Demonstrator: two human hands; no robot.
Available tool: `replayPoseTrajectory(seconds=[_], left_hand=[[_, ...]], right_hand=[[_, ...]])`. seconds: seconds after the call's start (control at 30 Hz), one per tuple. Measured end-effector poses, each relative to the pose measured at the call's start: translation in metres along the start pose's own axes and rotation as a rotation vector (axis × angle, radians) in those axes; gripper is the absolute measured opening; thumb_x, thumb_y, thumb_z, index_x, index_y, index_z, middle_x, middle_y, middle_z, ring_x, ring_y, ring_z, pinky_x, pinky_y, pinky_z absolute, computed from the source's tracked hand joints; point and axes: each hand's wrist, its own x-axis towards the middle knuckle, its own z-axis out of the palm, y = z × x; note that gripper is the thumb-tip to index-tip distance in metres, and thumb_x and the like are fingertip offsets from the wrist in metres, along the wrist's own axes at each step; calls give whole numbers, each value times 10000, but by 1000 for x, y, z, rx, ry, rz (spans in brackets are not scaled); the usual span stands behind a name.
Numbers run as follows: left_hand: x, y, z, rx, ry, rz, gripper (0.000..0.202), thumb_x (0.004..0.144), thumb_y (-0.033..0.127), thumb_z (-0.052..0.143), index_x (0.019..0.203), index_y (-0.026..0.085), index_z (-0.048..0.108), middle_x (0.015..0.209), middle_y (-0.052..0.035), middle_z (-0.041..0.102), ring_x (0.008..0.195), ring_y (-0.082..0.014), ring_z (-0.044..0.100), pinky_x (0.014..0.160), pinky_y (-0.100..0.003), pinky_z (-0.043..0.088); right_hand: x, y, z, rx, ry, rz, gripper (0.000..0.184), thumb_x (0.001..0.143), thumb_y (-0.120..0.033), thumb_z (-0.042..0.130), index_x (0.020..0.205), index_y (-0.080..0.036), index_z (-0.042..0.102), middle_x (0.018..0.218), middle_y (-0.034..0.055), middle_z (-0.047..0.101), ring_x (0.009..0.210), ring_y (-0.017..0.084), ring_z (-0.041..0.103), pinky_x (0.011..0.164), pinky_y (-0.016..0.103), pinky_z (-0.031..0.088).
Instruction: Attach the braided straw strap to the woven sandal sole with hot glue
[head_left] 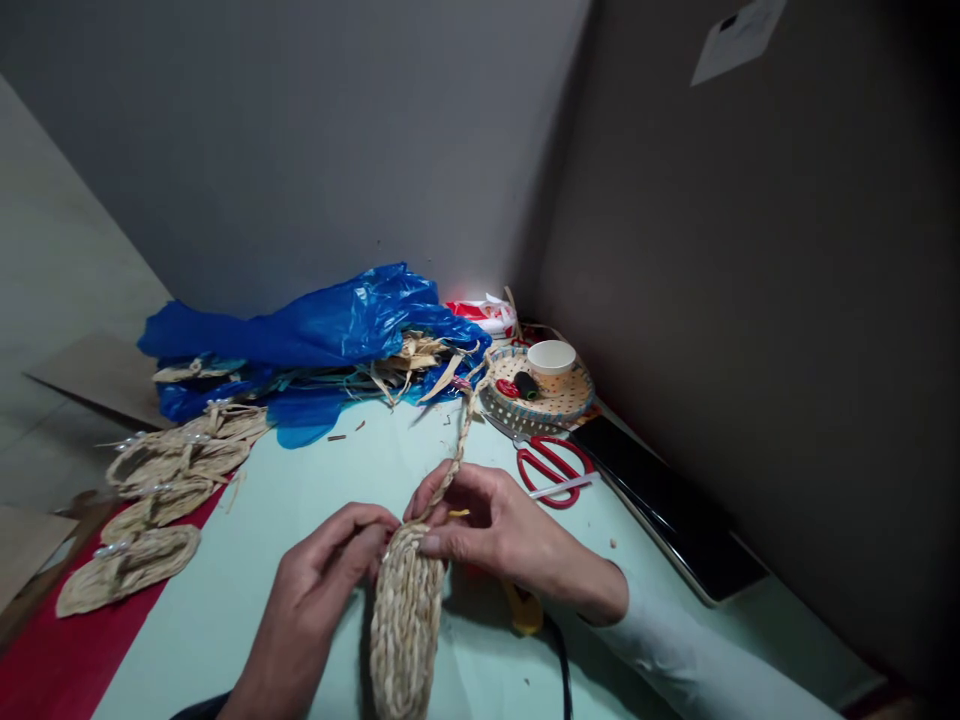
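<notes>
A long oval sole of coiled straw braid [407, 630] stands in front of me, its near end cut off by the frame's lower edge. My left hand [330, 570] is closed in a pinch at the left side of the sole's far end. My right hand [499, 535] is closed on the same end, thumb on top and fingers around the loose braid. From there the straw braid tail [466, 425] runs away toward the basket. Beneath my right wrist lies a yellow tool [525, 610] with a black cord, partly hidden by the hand.
Several straw sandals with pearly beads [146, 560] lie at the left. A blue plastic bag [300, 325] with dried straw is by the wall. Right of it are a round woven basket [559, 408] with a white cup [551, 357], red-handled scissors [551, 470], and a black phone-like slab [667, 510].
</notes>
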Motion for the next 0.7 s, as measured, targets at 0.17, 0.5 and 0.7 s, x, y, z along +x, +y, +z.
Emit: replayPoseTrajectory(seconds=[0.17, 0.5, 0.7], left_hand=[[-3, 11, 7, -64, -119, -3, 301, 909, 522, 623, 862, 240, 720, 796, 11, 678, 787, -185, 610, 704, -260, 457], [-2, 12, 11, -153, -93, -20, 249, 849, 414, 668, 734, 193, 679, 759, 5, 579, 732, -171, 519, 683, -300, 381], [-4, 13, 10, -239, -131, -85, 463, 956, 584, 474, 929, 194, 722, 828, -13, 649, 779, -176, 532, 724, -305, 403]], right_hand=[[-4, 3, 2, -24, -5, -13, 408, 727, -425, 892, 927, -164, 651, 832, -4, 619, 775, 165, 555, 728, 295, 439], [-2, 11, 7, -87, -27, -1, 374, 795, -489, 833, 919, -190, 644, 848, 3, 605, 792, 181, 548, 724, 311, 430], [0, 7, 1, -117, 8, 11, 406, 772, -515, 840, 925, -202, 632, 853, 19, 632, 815, 211, 599, 742, 331, 467]])
